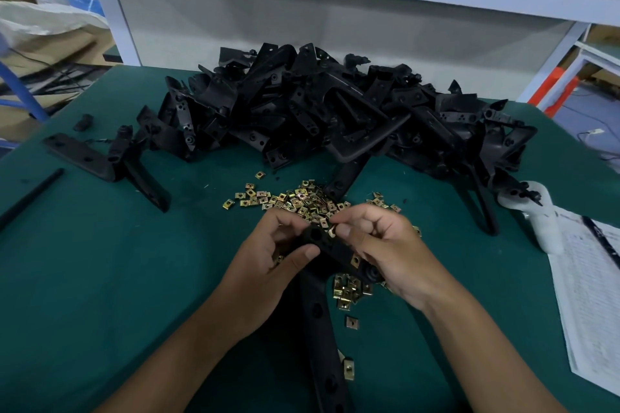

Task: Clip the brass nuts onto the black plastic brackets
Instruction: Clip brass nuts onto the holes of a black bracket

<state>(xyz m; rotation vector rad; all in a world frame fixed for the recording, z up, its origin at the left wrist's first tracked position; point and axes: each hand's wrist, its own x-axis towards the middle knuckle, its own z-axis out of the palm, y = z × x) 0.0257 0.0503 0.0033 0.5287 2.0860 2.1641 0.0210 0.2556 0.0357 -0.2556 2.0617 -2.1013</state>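
left hand [268, 255] grips bracket [327, 246] to steady it | right hand [379, 241] pinches brass nut [332, 231] at bracket edge, likely clipping on | one nut [355, 260] already clipped | loose nuts [302, 201] just beyond for quick reach

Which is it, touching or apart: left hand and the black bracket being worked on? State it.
Touching. The head view shows the left hand gripping the black bracket, thumb pressed on its top face and fingers curled over its far end.
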